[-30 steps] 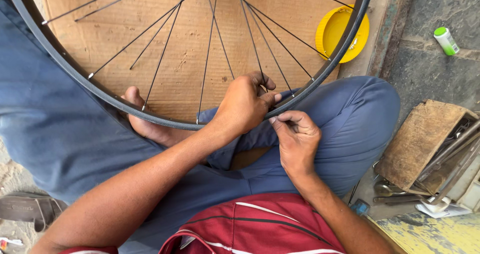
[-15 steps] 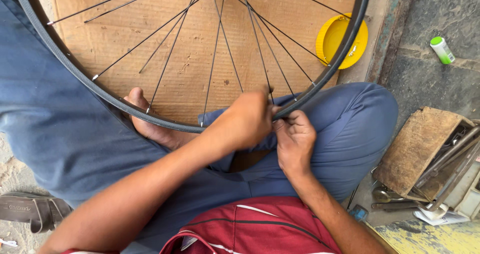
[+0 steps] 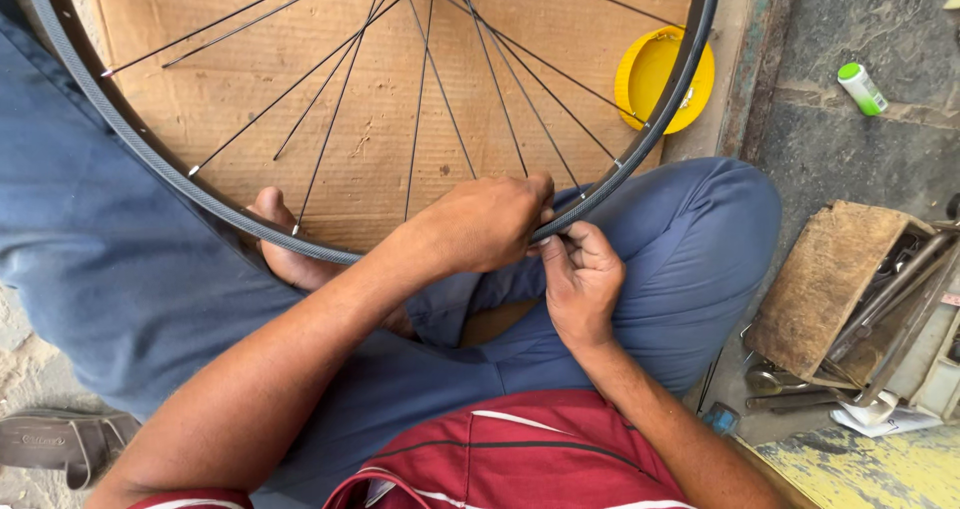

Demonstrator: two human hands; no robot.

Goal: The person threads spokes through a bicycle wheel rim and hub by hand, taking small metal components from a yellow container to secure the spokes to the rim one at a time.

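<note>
A black bicycle wheel rim (image 3: 150, 149) with thin metal spokes (image 3: 340, 99) rests across my lap over a sheet of cardboard (image 3: 380, 159). My left hand (image 3: 485, 224) grips the lower edge of the rim, fingers curled over it. My right hand (image 3: 580, 279) sits just below and to the right, its fingertips pinched against the rim's outer side beside the left hand. Whatever small part the fingers pinch is hidden. I sit cross-legged in blue trousers and a red shirt, with a bare foot (image 3: 285, 259) under the rim.
A yellow round dish (image 3: 650, 74) lies behind the rim at the upper right. A small white bottle with a green cap (image 3: 862, 89) lies on the concrete. A wooden block (image 3: 830, 289) and metal tools (image 3: 900, 309) are at the right. A sandal (image 3: 60, 439) lies at the lower left.
The rim has turned and shifted a little, and both hands have come closer together on its lower edge. The right hand's fingertips now press at the rim.
</note>
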